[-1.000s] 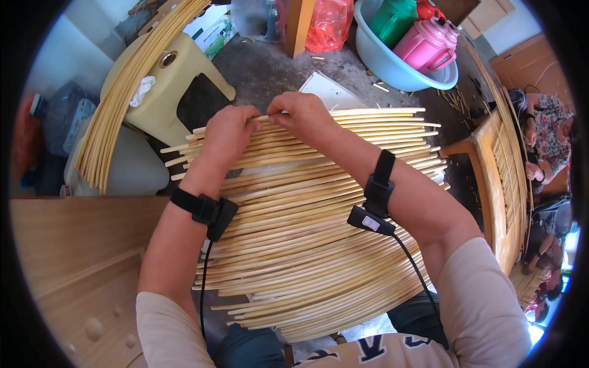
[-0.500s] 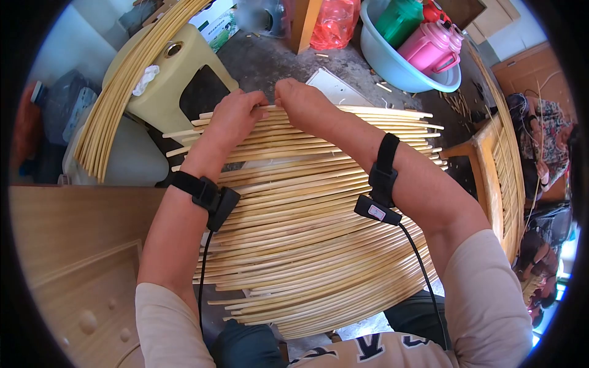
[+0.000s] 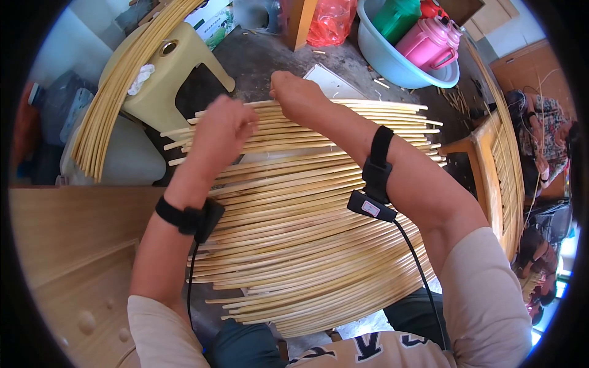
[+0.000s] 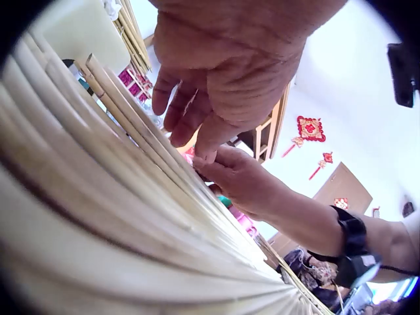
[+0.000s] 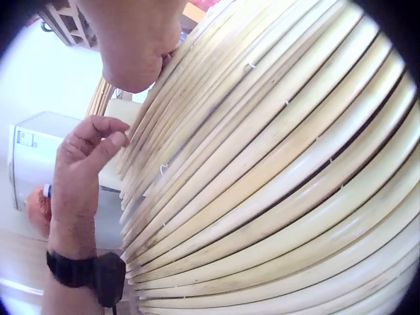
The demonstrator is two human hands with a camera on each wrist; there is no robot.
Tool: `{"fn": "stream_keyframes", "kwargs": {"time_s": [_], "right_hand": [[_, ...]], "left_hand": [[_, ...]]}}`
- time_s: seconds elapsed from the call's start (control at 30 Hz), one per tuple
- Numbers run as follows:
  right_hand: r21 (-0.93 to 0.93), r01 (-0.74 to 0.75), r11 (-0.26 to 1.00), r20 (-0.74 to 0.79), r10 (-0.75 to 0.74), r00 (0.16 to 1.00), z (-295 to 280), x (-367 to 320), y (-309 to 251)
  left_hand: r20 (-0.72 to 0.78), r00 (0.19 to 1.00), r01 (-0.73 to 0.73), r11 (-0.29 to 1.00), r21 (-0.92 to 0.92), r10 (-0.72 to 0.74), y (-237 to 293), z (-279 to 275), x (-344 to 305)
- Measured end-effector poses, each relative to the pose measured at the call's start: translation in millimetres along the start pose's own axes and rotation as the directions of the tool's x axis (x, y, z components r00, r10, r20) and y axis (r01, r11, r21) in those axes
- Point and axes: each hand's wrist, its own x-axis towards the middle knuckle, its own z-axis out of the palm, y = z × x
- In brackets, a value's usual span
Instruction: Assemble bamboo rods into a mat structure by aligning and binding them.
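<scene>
Rows of pale rods [image 3: 294, 208], joined by small ties, spread like a mat below both arms. At the mat's far left edge hovers the left hand [image 3: 224, 132], blurred, its fingers loosely bent with nothing visible in them; the right wrist view shows this hand [image 5: 82, 157] with thumb and forefinger near the rod ends. The right hand [image 3: 299, 98] is over the far edge, its fingers curled in; in the left wrist view its fingertips [image 4: 203, 167] meet close to the outermost rod. What it pinches is too small to make out.
A bundle of rods [image 3: 123, 92] lies over a beige stool [image 3: 196, 55] at left. A blue basin [image 3: 392, 61] holds a pink jug [image 3: 429, 43]. A wooden frame [image 3: 485, 178] stands at right, with people beyond. A wooden cabinet [image 3: 73, 245] is at lower left.
My left hand has come away from the right hand, moving left and toward the body. The right hand has risen slightly off the far edge, its fingers curled.
</scene>
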Motion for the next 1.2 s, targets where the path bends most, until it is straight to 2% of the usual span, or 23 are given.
{"fn": "stream_keyframes", "kwargs": {"time_s": [0.03, 0.13, 0.2, 0.27, 0.33, 0.4, 0.5, 0.57, 0.6, 0.67, 0.77, 0.93, 1.07, 1.13, 1.2], "right_hand": [[0.004, 0.008, 1.0, -0.014, -0.008, 1.0, 4.1, 0.2, 2.8], [-0.011, -0.063, 0.998, -0.008, 0.063, 0.998, 5.7, 1.4, 4.4], [-0.035, -0.047, 0.998, -0.013, 0.047, 0.999, 8.3, 2.0, 8.5], [-0.063, -0.027, 0.998, -0.022, 0.026, 0.999, 9.9, 2.3, 8.8], [-0.093, -0.018, 0.995, -0.079, 0.01, 0.997, 10.9, 2.8, 7.7], [-0.097, -0.031, 0.995, -0.06, 0.025, 0.998, 9.8, 3.4, 6.9], [-0.05, -0.051, 0.997, -0.035, 0.049, 0.998, 3.6, 2.4, 5.7], [-0.002, -0.056, 0.998, -0.03, 0.056, 0.998, -1.8, 1.6, 6.4], [0.01, -0.041, 0.999, -0.031, 0.041, 0.999, -4.0, 1.2, 8.0], [0.019, -0.023, 1.0, -0.028, 0.023, 0.999, -4.9, -0.1, 9.3], [0.041, 0.002, 0.999, -0.084, 0.002, 0.997, -5.2, -2.6, 7.8], [-0.127, -0.026, 0.992, -0.071, 0.017, 0.997, 5.9, -2.6, 8.5], [-0.155, 0.006, 0.988, -0.123, -0.025, 0.992, 7.0, -3.3, 7.8], [-0.02, -0.121, 0.993, -0.016, 0.12, 0.993, 3.1, -0.7, 7.7], [0.007, -0.092, 0.996, -0.034, 0.092, 0.995, 4.0, -1.1, 10.6]], "left_hand": [[0.113, 0.991, -0.059, 0.997, -0.058, 0.065, -0.2, 1.6, -8.9], [0.131, 0.991, 0.001, 1.0, 0.008, -0.002, 22.0, 13.1, -24.5], [0.104, 0.995, 0.004, 1.0, -0.003, -0.004, 26.6, 16.3, -26.0], [0.14, 0.99, 0.022, 0.998, 0.06, -0.03, 27.9, 17.6, -27.0], [0.128, 0.992, 0.007, 0.997, 0.074, -0.017, 31.9, 17.3, -30.0], [0.117, 0.993, -0.005, 0.996, 0.086, -0.005, 32.9, 16.7, -34.9], [0.114, 0.991, 0.071, 0.997, -0.013, -0.069, 28.3, 11.8, -38.0], [-0.045, 0.995, 0.093, 0.995, 0.032, -0.092, 22.3, 8.8, -26.4], [-0.047, 0.995, 0.095, 0.995, 0.031, -0.093, 17.5, 10.1, -20.8], [-0.016, 1.0, -0.008, 0.999, 0.049, 0.008, 9.5, 15.7, -13.4], [0.047, 0.999, 0.002, 0.995, 0.095, -0.007, 9.7, 21.6, -11.0], [0.101, 0.995, 0.004, 0.996, 0.088, -0.013, 17.9, 19.7, -16.1], [0.092, 0.995, -0.038, 0.998, 0.053, 0.033, 20.8, 15.3, -18.0], [0.072, 0.997, -0.015, 0.998, 0.053, 0.011, 22.3, 12.2, -14.8], [0.052, 0.999, 0.013, 0.999, 0.053, -0.016, 20.3, 13.0, -13.2]]}}
